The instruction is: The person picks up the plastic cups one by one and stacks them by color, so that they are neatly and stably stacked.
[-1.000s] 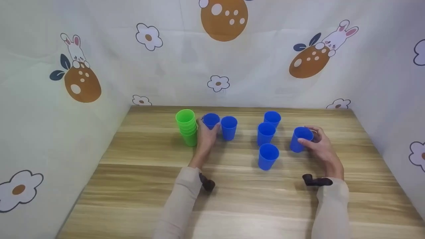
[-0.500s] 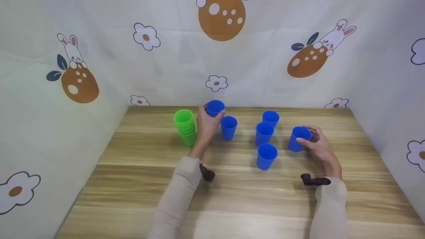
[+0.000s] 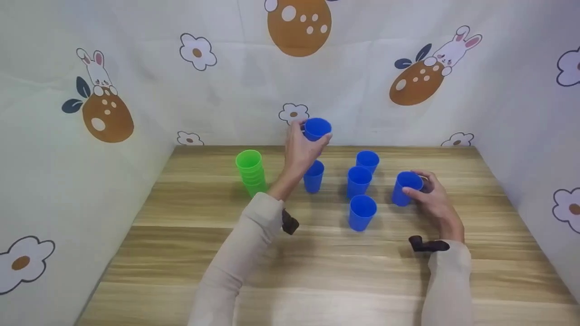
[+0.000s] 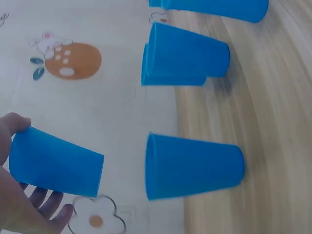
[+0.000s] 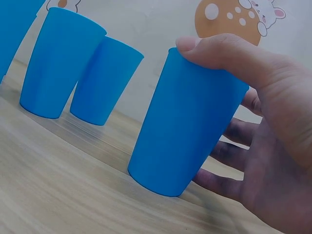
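Note:
My left hand (image 3: 302, 147) grips a blue cup (image 3: 317, 130) by its upper part and holds it in the air above the back of the table; the left wrist view shows this raised cup (image 4: 56, 163) apart from the others. Below it stands another blue cup (image 3: 313, 177), partly covered by the hand. On the right, my right hand (image 3: 434, 199) holds a blue cup (image 3: 404, 190) that rests upright on the table, with the thumb (image 5: 214, 51) over its rim. Between the hands, three blue cups stand in a rough line, the nearest cup (image 3: 362, 213) at the front.
A stack of nested green cups (image 3: 250, 172) stands on the left of the wooden table (image 3: 344, 280). Patterned cloth walls (image 3: 226, 90) close in the table at the back and sides.
My left hand has lifted its blue cup off the table beside the green stack and carried it up and to the right. The right hand and its cup stay in place.

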Demonstrator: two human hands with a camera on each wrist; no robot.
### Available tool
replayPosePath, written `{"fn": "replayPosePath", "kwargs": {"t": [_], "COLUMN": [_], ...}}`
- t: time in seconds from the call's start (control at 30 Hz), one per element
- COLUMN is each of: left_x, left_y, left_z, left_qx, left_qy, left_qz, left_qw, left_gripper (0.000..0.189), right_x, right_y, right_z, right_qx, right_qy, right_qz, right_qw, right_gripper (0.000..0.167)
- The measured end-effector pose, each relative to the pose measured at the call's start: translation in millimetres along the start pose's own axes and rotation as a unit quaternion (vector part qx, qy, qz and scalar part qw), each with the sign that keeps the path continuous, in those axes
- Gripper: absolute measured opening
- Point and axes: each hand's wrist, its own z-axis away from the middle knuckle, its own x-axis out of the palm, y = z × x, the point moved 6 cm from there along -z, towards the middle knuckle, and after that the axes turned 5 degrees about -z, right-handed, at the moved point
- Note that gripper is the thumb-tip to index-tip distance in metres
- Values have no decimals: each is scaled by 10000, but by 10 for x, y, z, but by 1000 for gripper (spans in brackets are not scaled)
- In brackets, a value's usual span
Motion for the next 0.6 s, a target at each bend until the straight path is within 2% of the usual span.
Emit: {"fn": "replayPosePath", "kwargs": {"t": [0.1,0.23,0.33,0.47,0.6], "left_x": [122,309,465,664,863], "left_y": [204,464,623,776,852], "left_z": [54,150,233,327,420], "left_qx": [121,290,391,569,696], "left_qy": [-178,-413,-621,-840,-1054], "left_qz": [55,165,75,-147,-246], "left_qw": [9998,9986,9973,9947,9917], "left_gripper": [73,73,73,73,73], "right_x": [-14,-20,-20,-20,-29], "right_y": [13,27,30,18,24], "right_z": [6,13,13,-2,-6], "right_qx": [-50,-40,-12,-139,-237], "right_qy": [22,45,43,-7,-23], "right_qz": [120,5,-20,106,170], "right_qw": [9999,10000,10000,9998,9996], "right_gripper": [63,63,66,71,72]}}
